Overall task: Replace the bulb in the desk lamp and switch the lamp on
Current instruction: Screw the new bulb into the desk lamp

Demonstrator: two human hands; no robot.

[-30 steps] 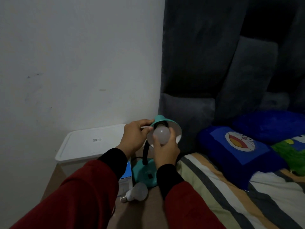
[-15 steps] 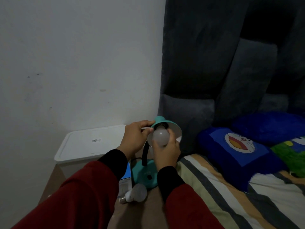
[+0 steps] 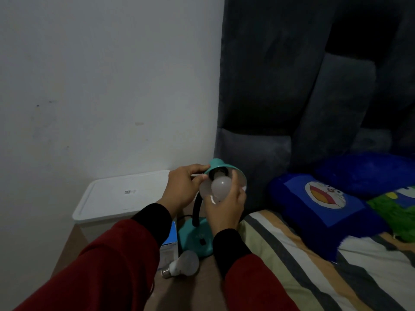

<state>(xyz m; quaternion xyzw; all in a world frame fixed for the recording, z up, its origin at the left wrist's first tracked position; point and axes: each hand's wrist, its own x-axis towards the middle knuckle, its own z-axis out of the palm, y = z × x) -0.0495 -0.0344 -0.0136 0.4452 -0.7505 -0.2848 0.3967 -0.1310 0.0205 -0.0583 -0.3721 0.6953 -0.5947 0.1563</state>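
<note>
In the middle of the frame, the left hand pinches the green lamp shade. The right hand cups the white bulb at the shade's mouth. Another bulb lies on the surface below.

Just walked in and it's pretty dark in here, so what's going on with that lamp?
A person is changing the bulb in a teal desk lamp. The left hand steadies the lamp shade while the right hand holds a white bulb at the socket. The lamp is unlit. Another bulb lies on the table by the lamp's base, next to a small blue box.
</note>
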